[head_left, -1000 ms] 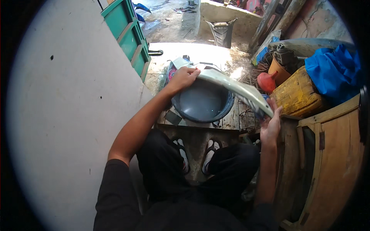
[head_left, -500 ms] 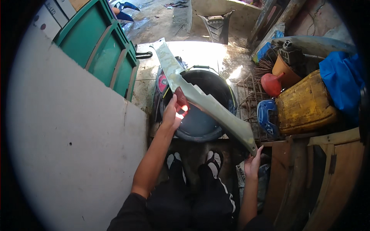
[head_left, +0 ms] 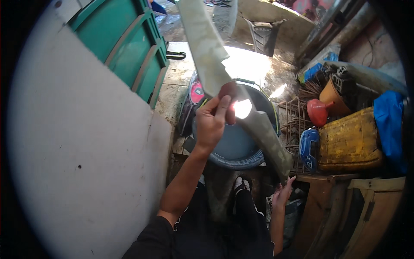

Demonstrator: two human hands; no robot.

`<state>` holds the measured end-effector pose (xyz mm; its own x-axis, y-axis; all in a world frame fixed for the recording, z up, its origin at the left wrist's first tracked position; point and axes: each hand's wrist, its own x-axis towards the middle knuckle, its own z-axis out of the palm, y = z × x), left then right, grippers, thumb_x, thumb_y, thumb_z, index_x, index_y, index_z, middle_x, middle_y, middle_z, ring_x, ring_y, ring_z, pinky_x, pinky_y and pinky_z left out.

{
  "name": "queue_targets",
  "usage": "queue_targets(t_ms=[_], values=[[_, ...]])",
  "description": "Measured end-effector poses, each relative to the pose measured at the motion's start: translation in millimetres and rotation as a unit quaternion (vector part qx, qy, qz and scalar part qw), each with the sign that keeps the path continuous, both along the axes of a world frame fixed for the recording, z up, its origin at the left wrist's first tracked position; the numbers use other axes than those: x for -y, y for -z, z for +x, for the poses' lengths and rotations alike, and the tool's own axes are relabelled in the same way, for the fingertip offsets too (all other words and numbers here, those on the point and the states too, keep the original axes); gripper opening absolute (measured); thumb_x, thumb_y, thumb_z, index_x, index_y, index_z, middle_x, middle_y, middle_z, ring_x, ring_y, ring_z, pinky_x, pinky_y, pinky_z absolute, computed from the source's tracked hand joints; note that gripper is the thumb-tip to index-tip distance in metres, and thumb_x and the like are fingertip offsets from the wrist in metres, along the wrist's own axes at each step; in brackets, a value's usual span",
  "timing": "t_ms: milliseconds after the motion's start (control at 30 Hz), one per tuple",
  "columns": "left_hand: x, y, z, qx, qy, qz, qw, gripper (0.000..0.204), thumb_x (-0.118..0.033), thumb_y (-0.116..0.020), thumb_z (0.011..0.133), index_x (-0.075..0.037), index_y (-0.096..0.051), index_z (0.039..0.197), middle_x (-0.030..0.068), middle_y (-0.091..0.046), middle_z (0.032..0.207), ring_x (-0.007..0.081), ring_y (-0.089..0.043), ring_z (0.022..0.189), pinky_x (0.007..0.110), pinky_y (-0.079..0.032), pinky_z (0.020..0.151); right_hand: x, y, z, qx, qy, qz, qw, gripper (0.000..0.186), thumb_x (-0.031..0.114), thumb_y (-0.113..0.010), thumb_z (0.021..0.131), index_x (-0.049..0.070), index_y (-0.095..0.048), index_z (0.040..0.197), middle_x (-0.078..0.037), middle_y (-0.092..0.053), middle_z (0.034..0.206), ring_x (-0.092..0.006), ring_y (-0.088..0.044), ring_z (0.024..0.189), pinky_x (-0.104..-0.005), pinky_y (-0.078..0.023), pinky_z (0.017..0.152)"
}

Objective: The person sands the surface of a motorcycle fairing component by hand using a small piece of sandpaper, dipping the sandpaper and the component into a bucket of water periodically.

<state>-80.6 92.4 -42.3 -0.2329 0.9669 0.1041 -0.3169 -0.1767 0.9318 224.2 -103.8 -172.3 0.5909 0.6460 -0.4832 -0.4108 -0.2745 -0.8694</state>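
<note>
A long, pale grey-green plastic panel (head_left: 268,142), shaped like a motorcycle body panel with a notched edge, slants across the view above a dark round tub (head_left: 236,164) of cloudy water. My left hand (head_left: 211,126) pinches a reddish-brown piece of sandpaper (head_left: 227,90) between thumb and fingers, against the panel's middle. Bright sunlight glares beside it. At the panel's lower right end, my right hand (head_left: 282,193) grips the tip from beneath; some of its fingers are hidden.
A white wall (head_left: 95,142) and a green panelled piece (head_left: 116,43) stand at left. On the right are a yellow jerrycan (head_left: 350,140), a red funnel (head_left: 318,112), a blue plastic part (head_left: 308,149), a blue sheet (head_left: 389,129) and wire racks (head_left: 291,116). Wooden boards (head_left: 375,207) lie nearer.
The panel's far end has come up closer to the view. My left hand with the sandpaper has moved along the panel to the right, and the view has shifted.
</note>
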Motion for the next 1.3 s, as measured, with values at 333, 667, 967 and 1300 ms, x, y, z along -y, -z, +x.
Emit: queue_targets(t_ms=[333,667,967,1300], values=[[0,-135,-28,-0.102,-0.090,0.182,0.974,0.016,-0.013,-0.069,0.097,0.003,-0.072,0.099,0.0010,-0.071,0.079,0.0025,-0.058,0.068,0.022,-0.045,0.058,-82,-79,-44,0.328,-0.118,0.100,0.932,0.059,0.048,-0.036,0.109,0.002,-0.050,0.142,-0.011,-0.056,0.139,-0.0226,-0.055,0.123,-0.0387,-0.041,0.101],[-36,-72,-47,-0.273,-0.204,0.160,0.926,0.016,-0.011,-0.069,0.097,0.003,-0.072,0.101,0.0095,-0.070,0.077,0.0107,-0.063,0.073,0.028,-0.049,0.065,-210,-26,-103,0.022,-0.206,0.044,0.977,0.051,0.041,-0.041,0.106,0.004,-0.053,0.140,-0.015,-0.053,0.143,-0.0259,-0.051,0.130,-0.0438,-0.041,0.103],[-22,74,-34,-0.235,-0.176,0.087,0.952,0.016,-0.010,-0.066,0.098,0.003,-0.073,0.106,0.0140,-0.071,0.096,0.0201,-0.068,0.081,0.033,-0.052,0.072,-300,199,-101,-0.200,0.052,-0.116,0.972,0.051,0.041,-0.047,0.098,0.003,-0.063,0.129,-0.013,-0.065,0.129,-0.0290,-0.060,0.119,-0.0433,-0.043,0.103],[-17,71,-52,-0.275,-0.192,0.073,0.939,0.026,-0.019,-0.064,0.101,0.002,-0.072,0.114,0.0063,-0.074,0.095,0.0094,-0.064,0.086,0.025,-0.050,0.077,-267,109,-206,0.154,-0.266,-0.132,0.942,0.058,0.046,-0.041,0.101,-0.002,-0.064,0.126,-0.023,-0.064,0.130,-0.0361,-0.060,0.121,-0.0433,-0.044,0.102]])
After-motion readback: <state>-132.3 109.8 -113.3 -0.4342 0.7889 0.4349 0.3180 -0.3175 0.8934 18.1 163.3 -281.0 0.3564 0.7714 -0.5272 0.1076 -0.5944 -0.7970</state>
